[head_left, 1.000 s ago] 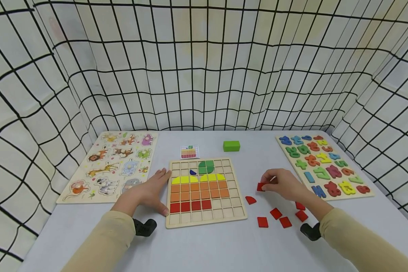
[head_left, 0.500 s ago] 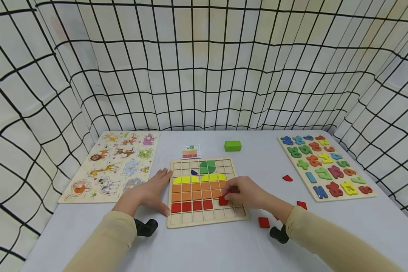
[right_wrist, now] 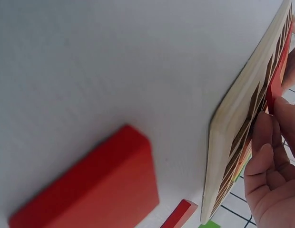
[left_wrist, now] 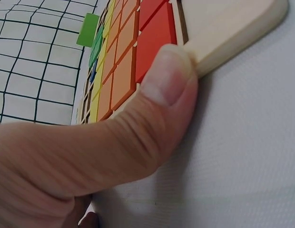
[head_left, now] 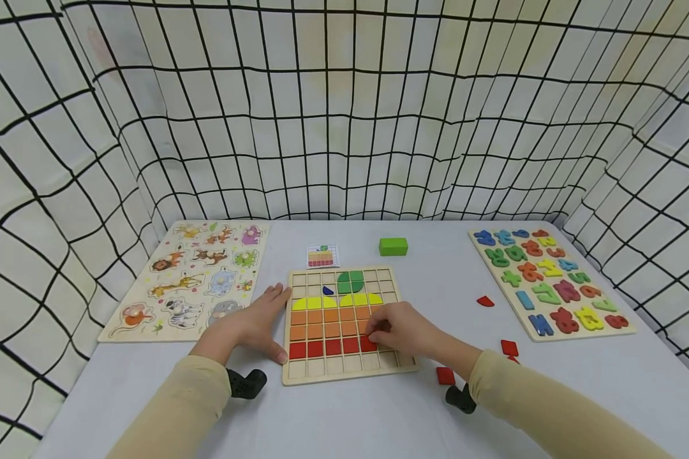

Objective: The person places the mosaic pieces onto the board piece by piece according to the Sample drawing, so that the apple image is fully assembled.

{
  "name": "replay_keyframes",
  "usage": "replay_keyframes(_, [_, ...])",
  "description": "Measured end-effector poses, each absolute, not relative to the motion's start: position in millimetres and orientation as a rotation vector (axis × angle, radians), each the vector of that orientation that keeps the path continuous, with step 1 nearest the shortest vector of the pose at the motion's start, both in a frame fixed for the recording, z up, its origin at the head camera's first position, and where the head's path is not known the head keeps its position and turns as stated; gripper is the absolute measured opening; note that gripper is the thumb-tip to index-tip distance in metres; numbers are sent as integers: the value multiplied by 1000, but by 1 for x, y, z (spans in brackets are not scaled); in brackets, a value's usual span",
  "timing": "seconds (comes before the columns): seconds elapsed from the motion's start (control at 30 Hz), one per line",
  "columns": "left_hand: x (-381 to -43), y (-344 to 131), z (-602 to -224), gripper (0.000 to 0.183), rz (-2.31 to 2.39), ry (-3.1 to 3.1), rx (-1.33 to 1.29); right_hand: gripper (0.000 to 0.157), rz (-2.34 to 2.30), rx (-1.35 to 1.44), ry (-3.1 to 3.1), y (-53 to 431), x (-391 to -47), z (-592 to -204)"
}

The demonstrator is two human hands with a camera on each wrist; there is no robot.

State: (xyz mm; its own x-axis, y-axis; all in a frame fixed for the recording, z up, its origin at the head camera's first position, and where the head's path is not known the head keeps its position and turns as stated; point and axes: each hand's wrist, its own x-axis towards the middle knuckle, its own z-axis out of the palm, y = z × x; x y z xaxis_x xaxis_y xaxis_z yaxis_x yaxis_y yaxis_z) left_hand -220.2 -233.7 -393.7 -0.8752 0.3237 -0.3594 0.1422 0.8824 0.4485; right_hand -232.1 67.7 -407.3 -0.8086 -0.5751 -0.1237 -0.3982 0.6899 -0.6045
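A wooden grid board (head_left: pixel 353 364) lies on the table, filled with rows of orange tiles (head_left: pixel 323 331) and yellow pieces (head_left: pixel 312 303), plus a green leaf shape (head_left: pixel 351 282). My right hand (head_left: pixel 404 328) pinches a red square tile (head_left: pixel 368 345) at the right end of the red row; its fingers partly cover that tile. In the right wrist view the thumb touches the tile's edge, and the tile looks slightly tilted. My left hand (head_left: pixel 247 328) rests spread along the board's left edge, its thumb (left_wrist: pixel 169 80) against the rim beside the red row.
Loose red square tiles (head_left: pixel 445 375) and a red quarter-round piece (head_left: pixel 485 301) lie right of the board. Behind it are a small picture card (head_left: pixel 322 256) and a green block (head_left: pixel 393 247). An animal puzzle (head_left: pixel 201 274) and a number puzzle (head_left: pixel 551 280) flank it.
My right hand has carried the red square tile left from the table onto the board, to the end of the red row. The red quarter-round piece has shifted away to the right.
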Motion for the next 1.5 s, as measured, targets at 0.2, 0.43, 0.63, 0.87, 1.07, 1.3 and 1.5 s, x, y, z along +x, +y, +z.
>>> replay_keyframes(0.2, [-220,-234,-394,131,580,2617,343,3,-777,-808,2614,66,-232,-410])
replay_keyframes(0.43, [-220,-234,-393,131,583,2615,338,7,-760,-795,2626,67,-230,-405])
replay_keyframes(0.63, [-220,-233,-394,130,594,2615,335,8,-777,-754,2650,95,-234,-395])
replay_keyframes(0.87, [-221,-234,-395,130,595,2614,354,9,-748,-657,2706,147,-236,-391])
replay_keyframes(1.07, [-221,-235,-395,130,581,2613,346,11,-726,-648,2707,189,-234,-389])
replay_keyframes(1.3, [-221,-235,-394,130,575,2618,353,14,-693,-679,2563,218,-225,-389])
replay_keyframes(1.5, [-221,-234,-396,130,583,2618,352,17,-665,-647,2495,224,-219,-393])
